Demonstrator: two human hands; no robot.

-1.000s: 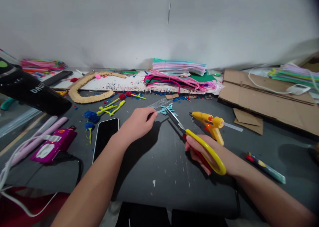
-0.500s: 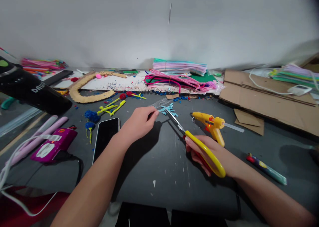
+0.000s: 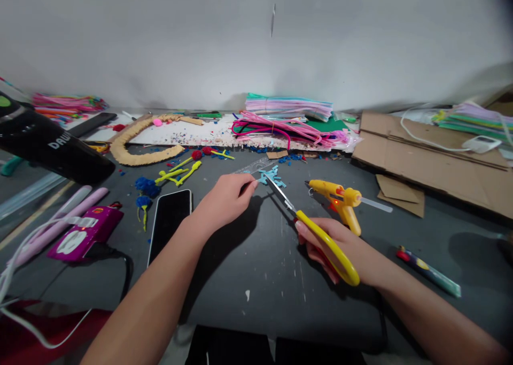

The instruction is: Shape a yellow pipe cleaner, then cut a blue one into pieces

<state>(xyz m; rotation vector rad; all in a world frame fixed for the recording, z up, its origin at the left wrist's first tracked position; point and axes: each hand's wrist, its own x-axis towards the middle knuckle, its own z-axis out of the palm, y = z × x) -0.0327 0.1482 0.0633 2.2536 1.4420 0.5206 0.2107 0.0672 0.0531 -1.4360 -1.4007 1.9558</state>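
1. Left hand (image 3: 224, 199): fingers curled, thumb and forefinger pinched together on the end of a light blue pipe cleaner piece (image 3: 272, 176), near the middle of the desk (image 3: 256, 269).
2. Right hand (image 3: 340, 247): fingers wrapped through and around the yellow handles of the scissors (image 3: 308, 226), closed tight on them; handles drawn together.
3. Scissor blades pointing up and left toward the blue piece, tips just beside the left fingertips; blades nearly closed, no clear gap visible between them.
4. Blue pipe cleaner piece lying partly on a clear plastic ruler (image 3: 254, 167), toward the desk's back edge, touching the left fingertips.
5. Yellow glue gun (image 3: 339, 199) resting on the desk just right of the scissors, red light lit, apart from both hands.
6. Black phone (image 3: 170, 218) lying flat left of the left forearm, near but not touching.
7. Yellow and blue pipe cleaner bits (image 3: 176, 175) scattered behind the phone.
8. Cardboard sheets (image 3: 425, 156) at the back right corner; pink pipe cleaner bundle (image 3: 280, 127) along the back edge.
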